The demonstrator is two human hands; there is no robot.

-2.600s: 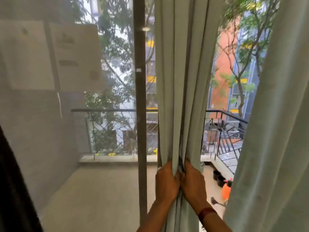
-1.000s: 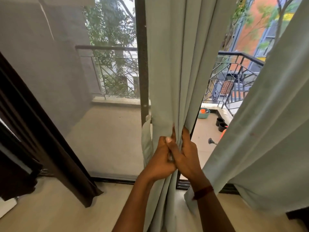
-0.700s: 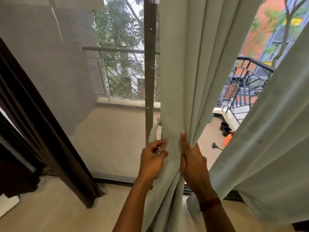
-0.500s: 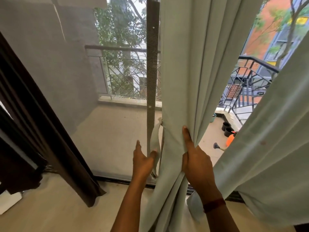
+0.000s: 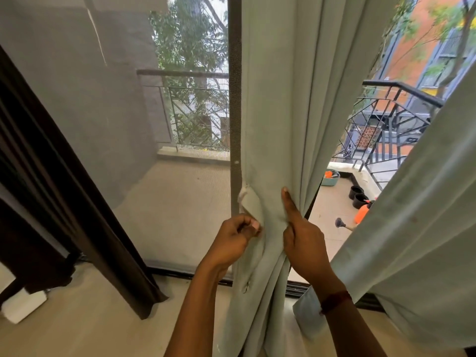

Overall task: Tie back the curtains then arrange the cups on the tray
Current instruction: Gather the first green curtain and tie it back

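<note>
Head view: the main risk is the tie-back strap (image 5: 251,202) slipping from the left hand (image 5: 235,240), since only the fingertips hold it. The gathered curtain (image 5: 280,112) could also fan out if the right hand (image 5: 305,244) loosens. Left thumb and curled fingers pinch the strap's near end, just left of the bunch. Right hand grips the folds, index finger straight against the cloth. Strap not yet round the bunch. Cups and tray not in view

Bare forearms, no sleeves, dark red band (image 5: 334,301) round the right wrist
</note>
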